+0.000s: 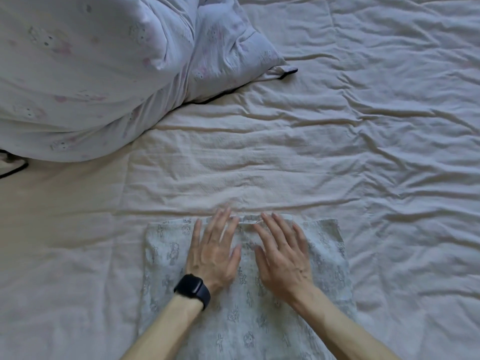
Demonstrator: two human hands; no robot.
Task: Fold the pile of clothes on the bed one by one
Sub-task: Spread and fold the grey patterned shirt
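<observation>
One printed garment (249, 320) is laid flat directly beneath both hands, and its upper edge is found at the fingertips. The left hand (213, 258) is pressed palm-down on the cloth with its fingers (220, 224) straight and slightly spread; their tips are seen just past the upper edge. The right hand (283, 261) is laid flat just beside it, fingers likewise straight and spread, with nothing gripped by either hand. The garment's side edges are located well outside the outermost fingers on both sides, and its lower part runs below the wrists out of view. Two hands, one garment and one dark wristwatch (193, 287), worn on the left wrist, are counted. The garment is supported by a wrinkled pale bed sheet (337, 152). One bundle of faintly printed bedding (91, 74) is located well beyond the left fingertips.
</observation>
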